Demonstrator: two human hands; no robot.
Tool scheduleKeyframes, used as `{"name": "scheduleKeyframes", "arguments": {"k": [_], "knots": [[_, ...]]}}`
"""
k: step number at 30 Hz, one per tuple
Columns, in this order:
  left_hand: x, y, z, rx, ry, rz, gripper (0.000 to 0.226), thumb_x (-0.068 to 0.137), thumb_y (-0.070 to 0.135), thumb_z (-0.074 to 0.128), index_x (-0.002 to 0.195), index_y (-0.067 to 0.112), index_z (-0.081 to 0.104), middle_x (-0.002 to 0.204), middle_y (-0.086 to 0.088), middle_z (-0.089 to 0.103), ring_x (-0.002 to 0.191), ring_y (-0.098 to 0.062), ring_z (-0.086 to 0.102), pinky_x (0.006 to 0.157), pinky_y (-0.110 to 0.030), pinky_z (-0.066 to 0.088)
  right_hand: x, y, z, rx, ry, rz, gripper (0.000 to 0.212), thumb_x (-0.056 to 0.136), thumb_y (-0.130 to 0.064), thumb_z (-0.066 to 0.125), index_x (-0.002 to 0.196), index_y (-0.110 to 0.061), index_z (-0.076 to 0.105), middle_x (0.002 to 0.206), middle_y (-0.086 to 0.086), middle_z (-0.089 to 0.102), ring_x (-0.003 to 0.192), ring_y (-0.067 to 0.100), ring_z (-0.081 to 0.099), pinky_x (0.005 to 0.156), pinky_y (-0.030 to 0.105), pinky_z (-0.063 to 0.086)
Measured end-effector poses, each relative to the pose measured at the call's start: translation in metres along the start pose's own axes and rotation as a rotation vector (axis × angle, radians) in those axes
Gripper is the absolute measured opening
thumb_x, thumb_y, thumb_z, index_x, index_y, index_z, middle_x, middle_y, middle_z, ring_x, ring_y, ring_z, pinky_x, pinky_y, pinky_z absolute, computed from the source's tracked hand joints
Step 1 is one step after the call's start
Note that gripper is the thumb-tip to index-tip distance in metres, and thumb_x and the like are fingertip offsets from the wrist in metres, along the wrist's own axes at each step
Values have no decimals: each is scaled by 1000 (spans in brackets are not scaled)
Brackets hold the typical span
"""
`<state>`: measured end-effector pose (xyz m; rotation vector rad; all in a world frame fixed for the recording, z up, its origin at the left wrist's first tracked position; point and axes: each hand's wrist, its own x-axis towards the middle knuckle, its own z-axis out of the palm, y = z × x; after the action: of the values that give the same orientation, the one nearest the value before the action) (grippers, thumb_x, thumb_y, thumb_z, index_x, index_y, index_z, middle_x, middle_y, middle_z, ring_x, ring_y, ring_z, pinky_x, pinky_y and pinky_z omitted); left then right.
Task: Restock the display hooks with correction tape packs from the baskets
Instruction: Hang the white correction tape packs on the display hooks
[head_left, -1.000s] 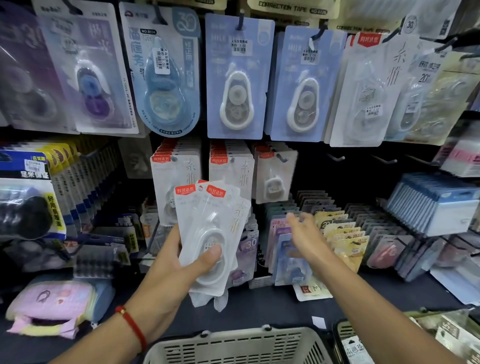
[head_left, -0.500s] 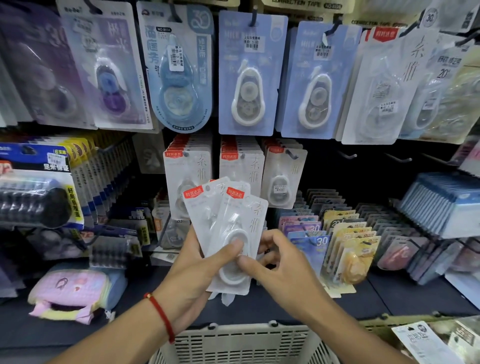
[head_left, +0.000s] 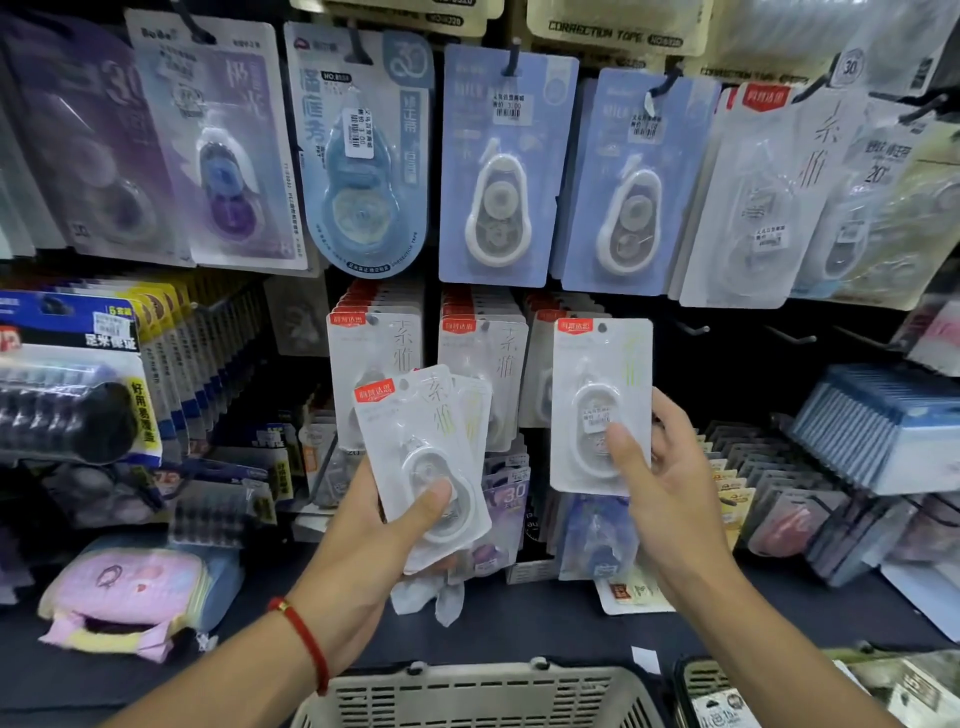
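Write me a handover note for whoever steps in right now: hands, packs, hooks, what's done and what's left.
Left hand: grips a small fan of white correction tape packs, thumb on the front one.
Right hand: holds a single white pack upright, raised in front of the third hook row of matching white packs; not yet hung.
Done: the two hook rows to its left look well filled.
Left: thread the single pack's hole onto its hook, then hang the fan one by one. Grey basket sits below; its contents are out of view. Bare hooks show further right.
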<state>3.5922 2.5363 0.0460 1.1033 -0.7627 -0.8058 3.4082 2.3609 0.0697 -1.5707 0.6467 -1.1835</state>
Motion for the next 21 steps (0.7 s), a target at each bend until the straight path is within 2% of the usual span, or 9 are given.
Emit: {"name": "scheduleKeyframes", "arguments": {"k": [4, 6, 8, 10, 12, 14, 16, 19, 21], "knots": [[0, 0, 2, 0, 26, 1, 56, 83, 49, 81, 134, 43, 58, 111, -15, 77, 83, -50, 65, 77, -70, 43, 4, 0, -2, 8, 3, 2, 51, 93, -46, 68, 141, -31, 59, 122, -6, 78, 112, 16, 75, 99, 50, 57], [-1, 1, 3, 11, 21, -3, 55, 85, 49, 79, 135, 41, 57, 109, -18, 77, 77, -58, 65, 77, -64, 41, 4, 1, -3, 8, 28, -21, 49, 94, -48, 70, 138, -30, 62, 120, -6, 78, 110, 15, 75, 96, 46, 58], [-2, 3, 2, 17, 31, -8, 52, 89, 46, 78, 136, 38, 57, 110, -18, 77, 81, -69, 62, 73, -71, 45, 4, 3, -4, -16, 38, -40, 45, 96, -48, 70, 137, -31, 62, 118, -8, 78, 109, 13, 75, 91, 42, 58], [-3, 4, 2, 19, 29, -1, 53, 89, 45, 77, 137, 35, 57, 112, -17, 77, 86, -69, 63, 72, -81, 46, 8, 10, -5, -121, 28, -42, 36, 102, -45, 64, 136, -35, 62, 117, -12, 78, 105, 9, 75, 88, 41, 59], [-3, 4, 3, 28, 17, 14, 54, 89, 48, 77, 138, 36, 56, 112, -17, 77, 81, -70, 62, 73, -72, 44, 13, 23, -8, -335, -40, 5, 35, 109, -45, 48, 141, -37, 59, 117, -10, 76, 102, 14, 74, 89, 51, 59], [-3, 4, 3, 32, 13, 31, 56, 87, 51, 78, 137, 39, 56, 109, -16, 77, 75, -64, 63, 76, -61, 37, 16, 35, -15, -562, -124, 112, 49, 111, -47, 35, 157, -31, 44, 136, 2, 68, 121, 27, 66, 105, 58, 50], [-4, 3, 3, 43, 17, 49, 54, 84, 53, 79, 133, 44, 59, 105, -12, 79, 77, -47, 65, 78, -57, 34, 14, 44, -21, -709, -137, 147, 56, 112, -46, 33, 162, -21, 36, 153, 7, 56, 137, 28, 54, 115, 56, 42], [-4, 3, 1, 89, 17, 67, 51, 83, 56, 79, 129, 48, 60, 107, -7, 79, 83, -34, 70, 84, -50, 42, 12, 39, -18, -826, -128, -124, 46, 110, -36, 40, 155, -27, 43, 151, -5, 51, 130, 15, 54, 109, 47, 47], [-4, 3, -3, 131, 49, 86, 48, 82, 57, 79, 127, 51, 61, 118, 3, 78, 103, -25, 76, 89, -44, 53, 19, 31, -5, -872, -199, -366, 48, 108, -28, 46, 156, -29, 43, 156, -7, 43, 138, 14, 47, 112, 37, 44]]}}
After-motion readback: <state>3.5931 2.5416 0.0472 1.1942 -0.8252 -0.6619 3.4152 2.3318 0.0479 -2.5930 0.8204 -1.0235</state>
